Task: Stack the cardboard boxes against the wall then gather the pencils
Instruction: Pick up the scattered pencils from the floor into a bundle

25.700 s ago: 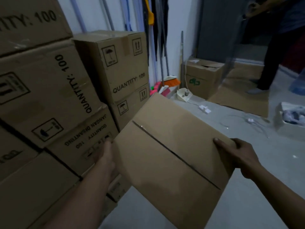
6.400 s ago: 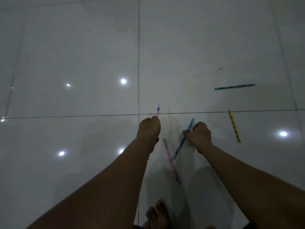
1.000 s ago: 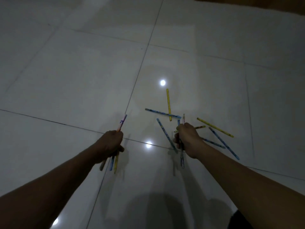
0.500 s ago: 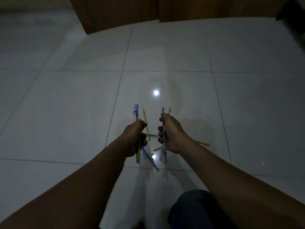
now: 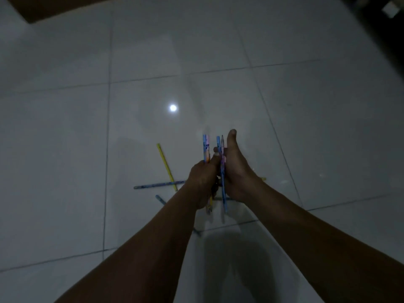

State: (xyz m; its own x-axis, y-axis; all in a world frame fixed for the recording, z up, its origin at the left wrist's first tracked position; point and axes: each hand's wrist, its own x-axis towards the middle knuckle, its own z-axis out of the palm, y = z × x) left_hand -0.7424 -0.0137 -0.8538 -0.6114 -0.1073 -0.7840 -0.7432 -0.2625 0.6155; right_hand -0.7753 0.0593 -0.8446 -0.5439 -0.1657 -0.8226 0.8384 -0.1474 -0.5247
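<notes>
Glossy white tiled floor (image 5: 65, 149) fills the frame, with a lamp's reflection (image 5: 173, 108) above centre and a brown edge (image 5: 54, 5) at upper left. At centre my left hand (image 5: 202, 182) and right hand (image 5: 237, 171) touch, each curled round upright pencils (image 5: 205, 148). Left of them, a yellow pencil (image 5: 166, 167) crosses a blue pencil (image 5: 157, 185) on the tile.

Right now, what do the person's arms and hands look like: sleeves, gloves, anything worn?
The left hand and right hand are bare: no glove, ring or watch shows. Both arms are bare too, no sleeve in view. Dim light could hide small details.
</notes>
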